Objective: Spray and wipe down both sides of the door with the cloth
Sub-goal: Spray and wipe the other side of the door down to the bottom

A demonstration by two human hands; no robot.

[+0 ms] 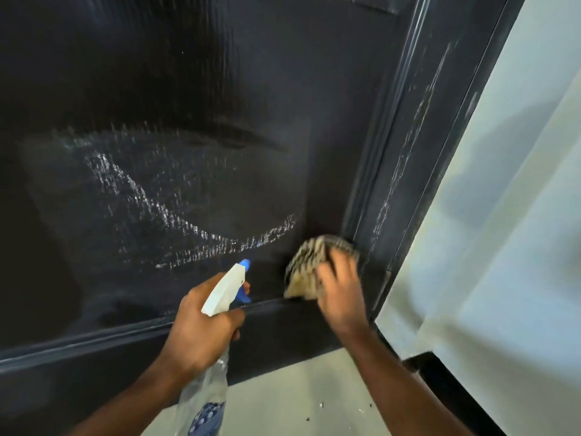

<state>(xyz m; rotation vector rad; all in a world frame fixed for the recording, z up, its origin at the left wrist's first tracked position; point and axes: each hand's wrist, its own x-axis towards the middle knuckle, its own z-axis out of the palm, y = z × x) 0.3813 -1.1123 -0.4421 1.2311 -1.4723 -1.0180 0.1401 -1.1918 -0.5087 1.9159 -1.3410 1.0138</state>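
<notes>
One door [283,73]: dark, showing wet streaks
Left hand [201,328]: gripping the bottle [224,289], nozzle facing the door
Right hand [341,291]: clutching the cloth [306,265], pressing it into the panel's lower right corner

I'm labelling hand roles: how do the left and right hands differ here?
The left hand grips the spray bottle, nozzle toward the door; the right hand holds the cloth against the door. The left hand looks sharp, the right hand motion-blurred. Both work low on the door.
</notes>
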